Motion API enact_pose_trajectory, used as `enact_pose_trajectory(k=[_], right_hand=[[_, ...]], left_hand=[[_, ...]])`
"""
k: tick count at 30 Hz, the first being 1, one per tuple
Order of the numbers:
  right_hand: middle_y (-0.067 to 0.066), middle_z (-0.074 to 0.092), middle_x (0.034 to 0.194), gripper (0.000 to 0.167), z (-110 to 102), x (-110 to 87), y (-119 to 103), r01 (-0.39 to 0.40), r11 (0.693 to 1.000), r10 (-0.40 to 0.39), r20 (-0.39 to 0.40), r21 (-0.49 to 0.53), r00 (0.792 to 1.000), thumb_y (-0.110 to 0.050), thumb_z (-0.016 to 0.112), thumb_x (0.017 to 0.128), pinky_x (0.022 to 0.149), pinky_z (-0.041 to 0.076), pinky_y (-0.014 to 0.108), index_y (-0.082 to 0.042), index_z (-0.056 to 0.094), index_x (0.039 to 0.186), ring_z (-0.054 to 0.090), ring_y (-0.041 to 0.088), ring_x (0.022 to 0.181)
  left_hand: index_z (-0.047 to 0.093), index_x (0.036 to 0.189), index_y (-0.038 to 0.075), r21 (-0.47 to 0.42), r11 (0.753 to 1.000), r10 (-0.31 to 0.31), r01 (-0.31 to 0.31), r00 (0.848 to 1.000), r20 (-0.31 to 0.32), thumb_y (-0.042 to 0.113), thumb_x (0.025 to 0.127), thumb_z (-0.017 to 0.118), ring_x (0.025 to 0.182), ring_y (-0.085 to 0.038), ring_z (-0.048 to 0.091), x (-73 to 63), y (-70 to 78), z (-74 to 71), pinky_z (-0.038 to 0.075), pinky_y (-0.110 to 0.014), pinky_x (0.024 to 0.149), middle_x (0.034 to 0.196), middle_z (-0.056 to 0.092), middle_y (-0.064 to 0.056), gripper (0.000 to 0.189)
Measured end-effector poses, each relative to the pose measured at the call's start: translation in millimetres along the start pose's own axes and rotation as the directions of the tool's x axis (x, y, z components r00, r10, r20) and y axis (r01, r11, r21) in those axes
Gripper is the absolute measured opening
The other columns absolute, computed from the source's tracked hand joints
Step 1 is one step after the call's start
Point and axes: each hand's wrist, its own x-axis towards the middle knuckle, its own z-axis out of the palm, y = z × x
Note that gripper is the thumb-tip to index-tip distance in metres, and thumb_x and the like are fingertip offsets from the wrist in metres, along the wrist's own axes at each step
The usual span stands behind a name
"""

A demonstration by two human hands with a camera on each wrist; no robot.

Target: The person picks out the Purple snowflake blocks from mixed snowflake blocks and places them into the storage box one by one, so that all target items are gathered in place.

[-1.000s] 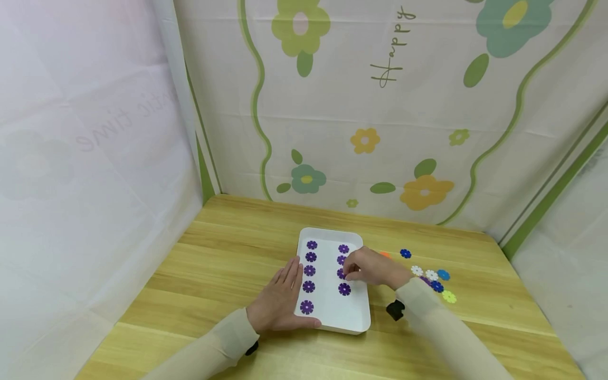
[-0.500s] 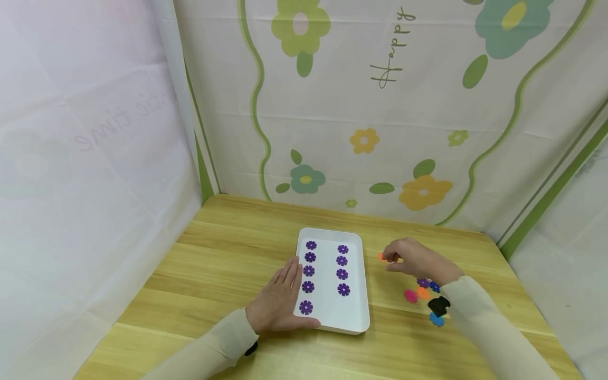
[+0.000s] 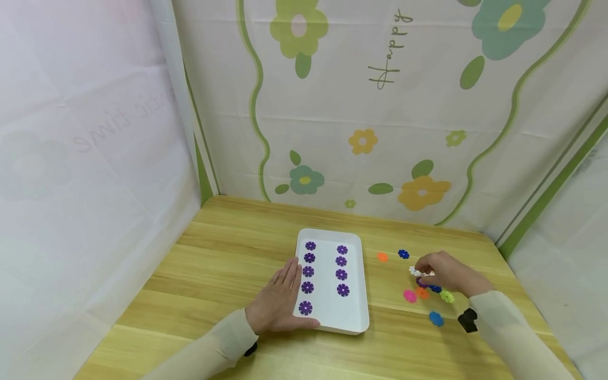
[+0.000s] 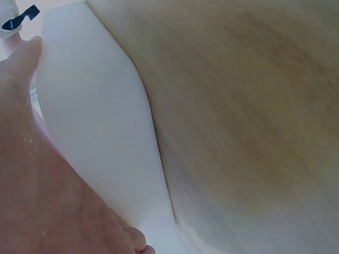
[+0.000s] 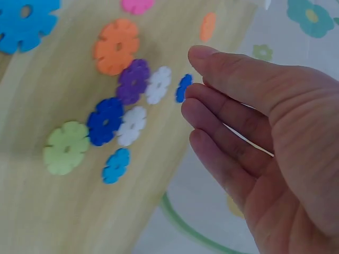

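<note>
A white tray (image 3: 325, 311) holds purple snowflake discs (image 3: 307, 271) in two columns, the left one longer than the right. My left hand (image 3: 279, 295) rests against the tray's left side and near left corner, fingers straight and thumb along the near edge. In the left wrist view, the palm lies beside the tray's white wall (image 4: 100, 116). Over the loose discs to the right is my right hand (image 3: 448, 272). The right wrist view has its thumb and fingers (image 5: 217, 111) apart with nothing between them. A loose purple disc (image 5: 133, 82) lies beside white and orange ones.
Right of the tray are an orange disc (image 3: 382, 257), dark blue disc (image 3: 404, 254), pink disc (image 3: 410, 296), light blue disc (image 3: 436, 319) and yellow-green disc (image 3: 447, 296). A flowered cloth (image 3: 328, 116) hangs behind the wooden table (image 3: 228, 232).
My right hand has left the tray's right column and moved right, past the lone orange disc, to above the loose discs. The left hand and tray stay put.
</note>
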Motion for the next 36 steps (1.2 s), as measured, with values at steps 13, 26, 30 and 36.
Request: enact_pose_trajectory(k=[13,26,30,36], right_hand=[[0.011,0.078,0.105,0.026,29,-6.6,23,-0.037,0.996,0.039,-0.017,0.080,0.999,-0.004,0.083,0.088,0.078,0.064,0.039,0.002,0.075,0.112,0.075,0.025,0.092],[0.000,0.075,0.097,0.019,30,-2.8,39,-0.066,0.985,0.068,-0.007,0.161,0.998,-0.007,0.083,0.089,0.070,0.058,0.024,-0.006,0.076,0.106,0.066,0.007,0.083],[-0.002,0.073,0.093,0.015,29,-1.7,42,-0.094,0.973,0.092,0.020,0.209,0.996,-0.009,0.083,0.090,0.068,0.056,0.023,-0.008,0.075,0.102,0.062,0.005,0.078],[-0.003,0.075,0.088,0.007,23,0.2,41,-0.080,0.973,0.076,0.027,0.216,0.997,-0.004,0.076,0.095,0.066,0.056,0.022,-0.010,0.075,0.094,0.067,0.007,0.076]], left_hand=[[0.021,0.164,-0.009,-0.001,1.000,-0.001,0.001,1.000,-0.005,0.090,0.084,0.054,0.163,-0.043,0.019,0.1,0.8,-0.1,0.029,-0.052,0.131,0.174,0.014,-0.029,0.132],[0.021,0.164,-0.009,-0.007,1.000,-0.006,0.006,1.000,-0.013,0.090,0.084,0.055,0.163,-0.043,0.020,1.5,1.0,-2.0,0.031,-0.052,0.130,0.174,0.015,-0.029,0.131],[0.021,0.165,-0.008,0.002,1.000,-0.013,0.013,1.000,-0.003,0.091,0.084,0.053,0.164,-0.042,0.019,2.0,1.0,-0.3,0.029,-0.051,0.131,0.175,0.014,-0.029,0.132],[0.020,0.165,-0.008,-0.005,1.000,-0.015,0.015,1.000,0.002,0.091,0.084,0.053,0.164,-0.042,0.018,1.6,1.0,0.3,0.029,-0.051,0.131,0.175,0.013,-0.028,0.132]])
